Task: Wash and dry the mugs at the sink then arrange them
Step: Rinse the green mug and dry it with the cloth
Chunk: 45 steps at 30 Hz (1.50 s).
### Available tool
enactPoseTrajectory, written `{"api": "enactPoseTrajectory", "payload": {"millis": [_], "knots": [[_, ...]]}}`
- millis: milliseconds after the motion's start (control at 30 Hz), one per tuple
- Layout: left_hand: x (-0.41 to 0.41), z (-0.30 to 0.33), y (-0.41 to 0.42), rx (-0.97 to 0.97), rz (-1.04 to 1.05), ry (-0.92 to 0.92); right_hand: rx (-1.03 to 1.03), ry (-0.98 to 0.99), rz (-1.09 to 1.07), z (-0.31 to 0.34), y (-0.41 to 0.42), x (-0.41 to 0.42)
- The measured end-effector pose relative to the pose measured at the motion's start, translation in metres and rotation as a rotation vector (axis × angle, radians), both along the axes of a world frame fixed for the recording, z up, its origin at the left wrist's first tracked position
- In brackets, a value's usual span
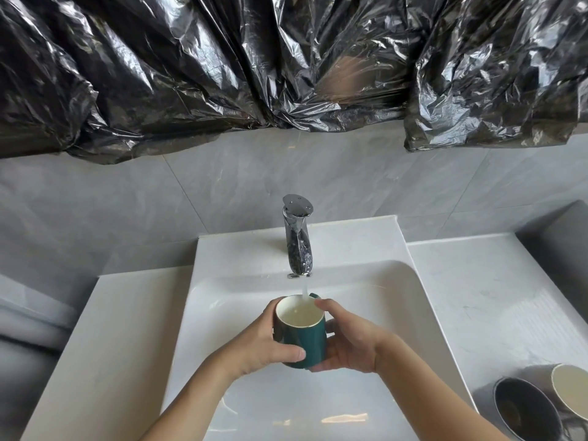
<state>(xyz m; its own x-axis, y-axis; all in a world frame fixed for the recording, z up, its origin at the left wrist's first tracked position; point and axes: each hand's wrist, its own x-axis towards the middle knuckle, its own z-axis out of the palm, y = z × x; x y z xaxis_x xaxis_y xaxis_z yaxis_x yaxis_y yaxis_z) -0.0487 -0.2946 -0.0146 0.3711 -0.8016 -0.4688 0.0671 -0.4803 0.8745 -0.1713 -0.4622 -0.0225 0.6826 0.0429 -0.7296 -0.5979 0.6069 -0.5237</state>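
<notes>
A dark green mug [304,340] with a cream inside and a thin gold rim is held upright over the white sink [397,313]. My left hand [264,342] grips its left side, thumb across the front. My right hand [346,342] cups its right side and base, forefinger at the rim. Water runs from the chrome tap [299,237] into the mug, which holds some water. The mug's handle points away, toward the tap.
Two more mugs stand on the pale counter at the lower right: a dark one [525,409] and a grey one with a cream inside [569,393]. Black plastic sheeting [222,68] covers the wall above the grey tiles. Bare counter [105,329] lies left of the sink.
</notes>
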Motion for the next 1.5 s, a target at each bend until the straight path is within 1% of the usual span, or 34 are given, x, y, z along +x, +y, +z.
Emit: {"api": "enactPoseTrajectory", "payload": {"millis": [33, 133, 200, 267, 367, 433, 533, 600, 700, 800, 900, 1000, 1067, 1133, 1233, 1333, 1500], "knots": [[-0.002, -0.001, 0.002, 0.001, 0.026, -0.024, -0.001, -0.009, -0.006, 0.0, 0.003, 0.001], [-0.009, -0.004, 0.005, 0.035, 0.126, -0.173, 0.011, -0.023, -0.041, 0.001, 0.011, 0.003], [-0.01, -0.003, 0.005, 0.022, 0.143, -0.217, 0.026, -0.02, -0.07, 0.001, 0.013, 0.001], [-0.007, -0.001, 0.003, -0.006, 0.106, -0.185, 0.041, -0.016, -0.085, -0.001, 0.011, -0.003], [0.0, 0.0, -0.003, -0.042, -0.009, -0.083, 0.039, 0.002, -0.095, -0.002, 0.002, -0.009], [0.003, 0.0, -0.011, -0.039, -0.075, -0.032, -0.001, 0.023, -0.108, 0.0, -0.003, -0.01], [0.005, 0.001, -0.022, -0.028, -0.104, 0.037, -0.064, 0.033, -0.149, 0.001, -0.006, -0.011], [0.004, -0.002, -0.025, -0.004, -0.092, 0.034, -0.075, 0.007, -0.213, -0.002, -0.006, -0.012], [-0.001, -0.01, -0.027, 0.005, -0.021, -0.046, -0.079, -0.019, -0.28, -0.006, -0.004, -0.016], [-0.004, -0.012, -0.029, 0.005, 0.005, -0.133, -0.064, -0.04, -0.223, -0.005, -0.003, -0.021], [0.002, -0.008, -0.03, 0.025, -0.076, -0.122, -0.109, 0.005, -0.144, 0.001, -0.008, -0.025], [0.007, -0.004, -0.033, 0.035, -0.175, -0.125, -0.095, 0.038, -0.125, 0.004, -0.01, -0.023], [0.007, -0.002, -0.038, 0.04, -0.204, -0.129, -0.143, 0.054, -0.122, 0.004, -0.006, -0.019], [0.007, 0.0, -0.041, 0.024, -0.182, -0.096, -0.172, 0.066, -0.187, 0.004, 0.001, -0.016], [0.006, -0.001, -0.042, 0.001, -0.145, -0.051, -0.147, 0.065, -0.281, 0.007, 0.007, -0.013], [0.004, -0.006, -0.038, 0.003, -0.16, -0.094, -0.179, 0.053, -0.213, 0.007, 0.008, -0.011], [0.009, -0.005, -0.034, 0.059, -0.06, -0.132, -0.187, -0.015, -0.088, 0.008, 0.011, -0.007]]}}
